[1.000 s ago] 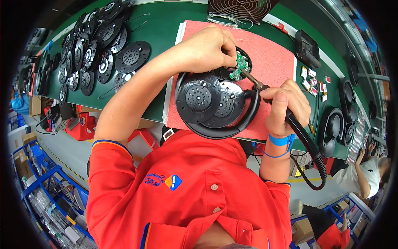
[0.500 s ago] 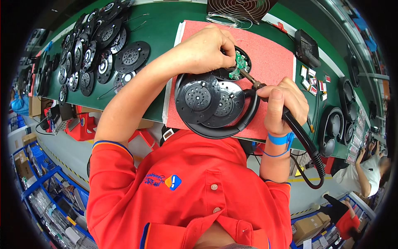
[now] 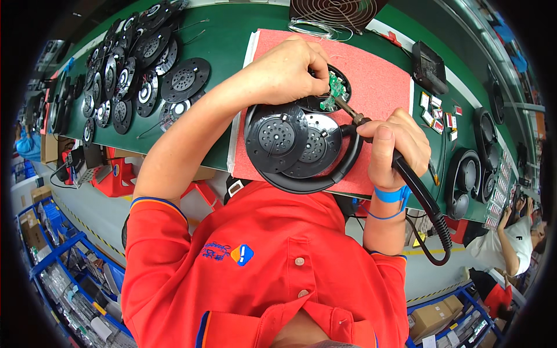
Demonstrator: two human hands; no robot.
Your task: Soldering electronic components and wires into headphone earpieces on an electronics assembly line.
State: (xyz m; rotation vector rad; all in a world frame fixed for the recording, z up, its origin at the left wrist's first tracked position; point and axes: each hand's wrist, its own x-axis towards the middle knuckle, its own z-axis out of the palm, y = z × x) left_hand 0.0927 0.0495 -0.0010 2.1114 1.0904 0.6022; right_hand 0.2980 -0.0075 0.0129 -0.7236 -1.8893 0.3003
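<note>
My right hand [image 3: 400, 145] grips a soldering iron [image 3: 426, 194] by its handle. The iron's metal tip reaches to a small green circuit board [image 3: 335, 91], which sits in the black round ear cup of a headphone [image 3: 348, 165]. At the board's left side my left hand [image 3: 293, 69] is closed in a pinch; thin wires show near the fingertips, but what they hold is hidden. Two black speaker discs with perforated centres, a nearer one [image 3: 276, 137] and one partly beneath it [image 3: 316, 145], lie inside the headband's curve. A pink foam mat [image 3: 383, 75] lies under all this.
Many black speaker discs [image 3: 184, 80] are heaped at the left of the green table [image 3: 229, 37]. A fan grille [image 3: 336, 10] and a coil of white wire [image 3: 316, 28] stand at the back. To the right are a black tray [image 3: 429, 66], small battery packs [image 3: 432, 110] and more headphones [image 3: 464, 177].
The soldering iron and my right hand have shifted very slightly left. My left hand stays nearly where it was. At the far lower right, a person in the background has moved.
</note>
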